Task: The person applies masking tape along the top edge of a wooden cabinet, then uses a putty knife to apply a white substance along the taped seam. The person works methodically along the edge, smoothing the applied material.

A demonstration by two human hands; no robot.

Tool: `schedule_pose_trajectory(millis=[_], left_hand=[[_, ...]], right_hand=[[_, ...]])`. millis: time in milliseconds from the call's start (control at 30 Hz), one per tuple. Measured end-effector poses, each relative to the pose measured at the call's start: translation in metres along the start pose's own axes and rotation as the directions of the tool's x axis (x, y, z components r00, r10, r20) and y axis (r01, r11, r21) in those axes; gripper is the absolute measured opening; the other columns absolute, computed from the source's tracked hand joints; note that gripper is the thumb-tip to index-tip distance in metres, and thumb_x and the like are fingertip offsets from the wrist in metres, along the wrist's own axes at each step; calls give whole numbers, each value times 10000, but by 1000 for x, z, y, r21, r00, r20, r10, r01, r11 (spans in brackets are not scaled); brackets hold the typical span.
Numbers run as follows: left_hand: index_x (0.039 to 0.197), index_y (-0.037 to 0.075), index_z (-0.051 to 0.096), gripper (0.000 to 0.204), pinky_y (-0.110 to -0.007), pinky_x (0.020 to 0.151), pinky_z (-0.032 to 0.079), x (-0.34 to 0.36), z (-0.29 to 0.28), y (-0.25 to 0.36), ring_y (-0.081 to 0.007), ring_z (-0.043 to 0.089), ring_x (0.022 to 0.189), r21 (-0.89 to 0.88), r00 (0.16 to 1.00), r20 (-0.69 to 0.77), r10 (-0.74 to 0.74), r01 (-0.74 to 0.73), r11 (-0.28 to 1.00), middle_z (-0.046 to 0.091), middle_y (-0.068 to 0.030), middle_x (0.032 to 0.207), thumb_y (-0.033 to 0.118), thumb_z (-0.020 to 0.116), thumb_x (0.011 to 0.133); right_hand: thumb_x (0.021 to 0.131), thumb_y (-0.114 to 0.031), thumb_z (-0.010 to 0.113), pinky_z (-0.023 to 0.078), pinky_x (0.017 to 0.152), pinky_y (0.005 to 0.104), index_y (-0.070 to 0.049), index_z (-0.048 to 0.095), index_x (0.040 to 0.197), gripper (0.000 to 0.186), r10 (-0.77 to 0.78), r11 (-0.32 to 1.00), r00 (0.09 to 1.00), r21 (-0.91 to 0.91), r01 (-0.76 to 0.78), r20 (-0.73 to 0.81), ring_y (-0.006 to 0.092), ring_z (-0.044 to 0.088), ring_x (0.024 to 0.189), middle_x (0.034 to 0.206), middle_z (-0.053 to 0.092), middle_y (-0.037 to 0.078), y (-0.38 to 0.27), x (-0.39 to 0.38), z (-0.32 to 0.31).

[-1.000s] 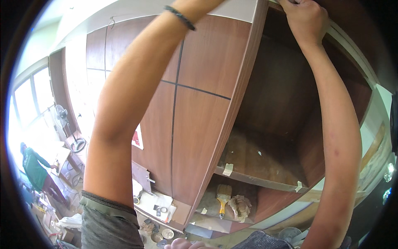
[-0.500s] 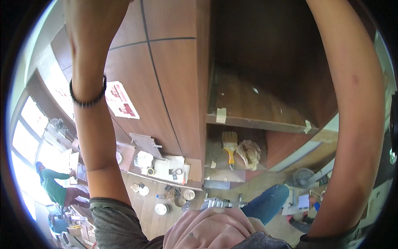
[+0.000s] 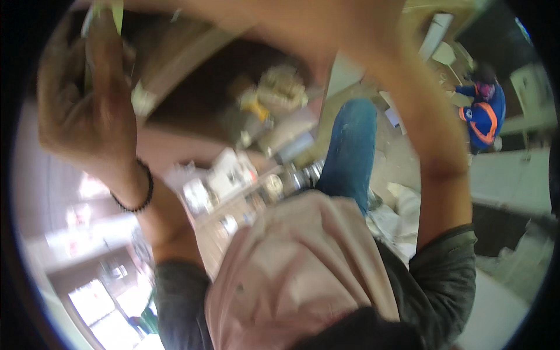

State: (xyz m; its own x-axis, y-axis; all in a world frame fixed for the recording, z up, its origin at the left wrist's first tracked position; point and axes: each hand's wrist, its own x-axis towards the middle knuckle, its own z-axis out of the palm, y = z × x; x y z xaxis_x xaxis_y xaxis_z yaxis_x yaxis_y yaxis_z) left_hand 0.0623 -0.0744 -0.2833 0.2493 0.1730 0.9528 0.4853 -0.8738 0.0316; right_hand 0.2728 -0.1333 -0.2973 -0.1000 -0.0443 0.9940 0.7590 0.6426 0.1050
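Raised at the upper left, my left hand [image 3: 87, 99] has its fingers curled round a small pale yellow thing [image 3: 116, 14], probably tape, cut off by the top edge. My right hand [image 3: 326, 17] reaches across the top of the picture, smeared by motion, its fingers not clear. Below both hands the open wooden cabinet [image 3: 192, 70] shows a lower shelf bearing a yellow-handled brush [image 3: 256, 108] and a crumpled beige rag [image 3: 283, 84]. A pale tape piece [image 3: 140, 96] is on a shelf edge beside my left hand.
A ledge [image 3: 227, 175] with papers and small items runs below the cabinet. My jean-clad leg [image 3: 350, 146] extends over the floor. At right a co-worker in blue and orange [image 3: 484, 111] bends low; another in green [image 3: 149, 318] is at lower left, near a bright window [image 3: 93, 303].
The view has swung down and turned, bringing my torso, the floor and the right-hand co-worker further into sight. My left hand is now visible at upper left; my right arm angles inward.
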Motion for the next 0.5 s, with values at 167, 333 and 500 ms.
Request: schedule_pose_trajectory(millis=[167,333,500], left_hand=[[1354,220,716,346,-347,757,579,12,115,-13,-228,761,867,147,956,287,54,-99,984,785,-136,1047,242,704,1009],[1334,153,715,345,-408,902,564,-10,147,-18,-381,718,1066,55,867,496,50,-89,995,735,-200,1181,225,693,997],[1315,133,725,334,-407,929,553,-19,154,-24,-364,717,1069,56,881,472,-38,13,998,744,-187,1167,197,705,988]], right_hand=[[888,-354,837,352,486,331,-14,649,653,454,905,371,425,-510,-776,12,103,373,516,537,508,60,19,-269,-158],[963,-386,767,364,521,285,-68,638,708,427,855,-317,-238,-103,-943,-461,86,482,563,602,535,-1,-128,-454,-270],[934,-333,811,395,500,242,-89,645,831,313,729,-541,-514,79,-837,-453,85,525,554,650,560,-27,-267,-546,-313]])
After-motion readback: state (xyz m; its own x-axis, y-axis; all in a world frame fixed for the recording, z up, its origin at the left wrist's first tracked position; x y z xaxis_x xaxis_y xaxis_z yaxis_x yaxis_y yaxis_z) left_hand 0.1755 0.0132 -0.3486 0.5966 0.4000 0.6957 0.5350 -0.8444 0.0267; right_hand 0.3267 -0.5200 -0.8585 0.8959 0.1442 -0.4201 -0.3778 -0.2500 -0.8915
